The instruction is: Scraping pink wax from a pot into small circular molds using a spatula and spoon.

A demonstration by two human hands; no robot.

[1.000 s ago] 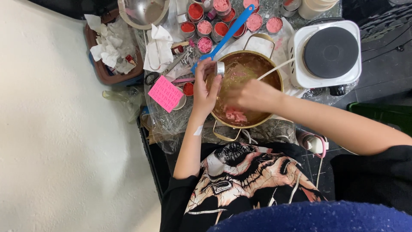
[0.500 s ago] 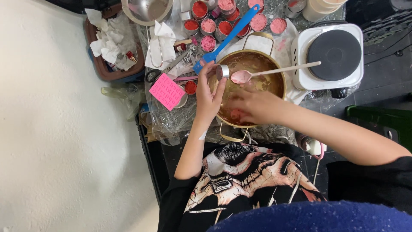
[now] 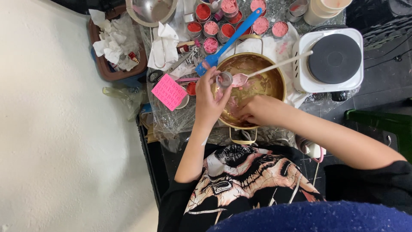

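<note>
The left hand [image 3: 209, 101] is clamping a small metal tin [image 3: 224, 79] over the gold pot [image 3: 274, 71], at its nine o'clock. The spoon [image 3: 240, 79], lifted clear a moment ago, is now touching the tin's mouth, delivering pink paste. The right hand [image 3: 259, 109] is hovering, holding nothing visible.

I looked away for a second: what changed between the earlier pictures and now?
The spoon came up out of the pot with pink paste and now meets the small tin in the left hand. Right hand stays over the pot; hotplate unmoved.
</note>
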